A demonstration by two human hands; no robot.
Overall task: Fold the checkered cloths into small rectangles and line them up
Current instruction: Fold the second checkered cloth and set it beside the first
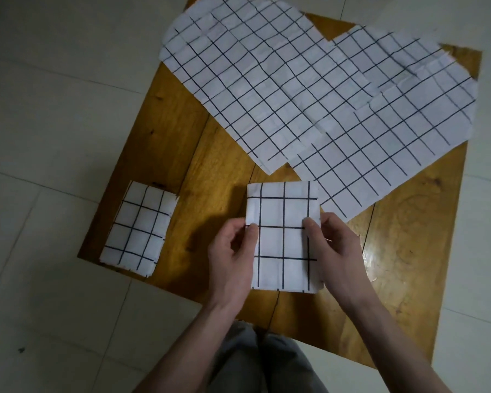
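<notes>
A white cloth with black grid lines, folded into a small rectangle [282, 239], lies near the middle front of the wooden table [216, 171]. My left hand [233, 256] pinches its left edge, thumb on top. My right hand [333, 251] pinches its right edge the same way. Another folded checkered rectangle [138, 229] sits at the table's left front corner, apart from my hands. A spread pile of unfolded checkered cloths [309, 89] covers the far half of the table.
The table stands on a pale tiled floor [54, 123]. My knees in grey trousers [261, 361] show below the table's front edge. Bare wood lies between the two folded cloths and at the right front [403, 265].
</notes>
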